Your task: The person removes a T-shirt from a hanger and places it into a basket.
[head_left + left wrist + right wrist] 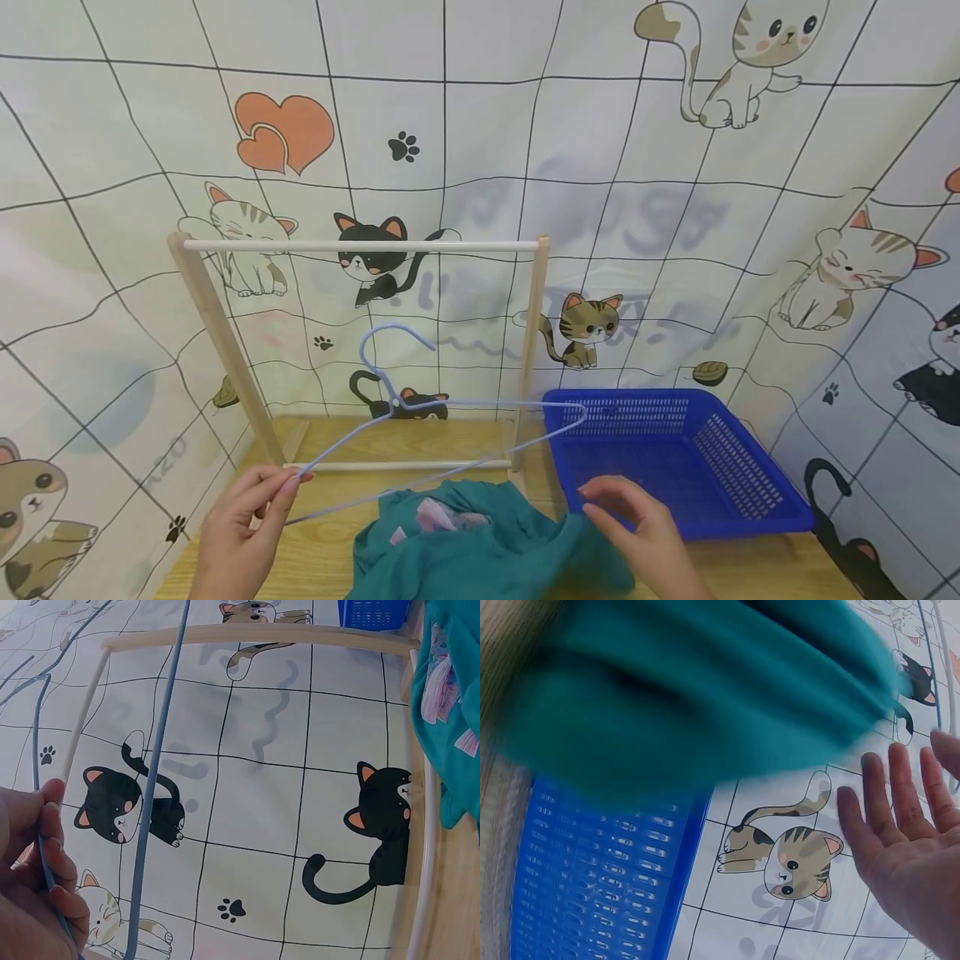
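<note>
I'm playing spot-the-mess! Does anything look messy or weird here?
Yes, a little: the teal cloth is crumpled in a heap on the wooden surface, beside the blue basket, so it looks untidy. Nothing looks spilled or broken.

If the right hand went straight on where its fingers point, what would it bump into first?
Probably the hanger: in the head view, the right hand points toward its lower bar. Depth is unclear, though, so it might miss and pass over the cloth.

Left fingers (60,861) grip blue hanger (151,787) | wooden rack (255,634) behind | teal cloth (451,776) right | blue basket (375,613) top
</note>
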The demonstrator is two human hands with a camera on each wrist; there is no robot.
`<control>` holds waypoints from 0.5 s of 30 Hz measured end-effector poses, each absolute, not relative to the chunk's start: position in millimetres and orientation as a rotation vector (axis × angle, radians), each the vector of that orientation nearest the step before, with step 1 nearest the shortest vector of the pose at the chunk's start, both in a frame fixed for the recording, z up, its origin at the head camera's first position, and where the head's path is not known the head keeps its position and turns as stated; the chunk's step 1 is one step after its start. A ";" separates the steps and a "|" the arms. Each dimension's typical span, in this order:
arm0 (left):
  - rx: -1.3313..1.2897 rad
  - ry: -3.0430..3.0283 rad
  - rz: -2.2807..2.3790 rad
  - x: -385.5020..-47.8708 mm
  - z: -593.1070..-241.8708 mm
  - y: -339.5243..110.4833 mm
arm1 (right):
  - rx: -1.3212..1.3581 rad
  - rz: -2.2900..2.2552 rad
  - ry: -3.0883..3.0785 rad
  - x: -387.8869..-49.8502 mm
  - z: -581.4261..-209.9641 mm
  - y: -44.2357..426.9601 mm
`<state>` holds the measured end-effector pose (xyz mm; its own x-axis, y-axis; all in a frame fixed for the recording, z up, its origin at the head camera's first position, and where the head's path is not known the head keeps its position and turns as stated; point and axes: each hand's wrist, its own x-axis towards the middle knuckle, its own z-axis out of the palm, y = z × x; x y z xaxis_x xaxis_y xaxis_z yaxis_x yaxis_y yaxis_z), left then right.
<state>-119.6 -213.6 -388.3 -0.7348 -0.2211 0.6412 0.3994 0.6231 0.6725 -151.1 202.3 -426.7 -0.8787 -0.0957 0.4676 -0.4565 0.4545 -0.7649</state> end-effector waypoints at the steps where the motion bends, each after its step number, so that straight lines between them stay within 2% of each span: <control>1: -0.142 -2.127 -1.114 -119.8 -388.8 -213.5 | 0.504 1.383 -2.356 -151.9 -427.7 203.0; 15: -0.103 -2.171 -1.088 -122.2 -393.1 -212.5 | 0.576 1.309 -2.314 -155.4 -431.3 204.5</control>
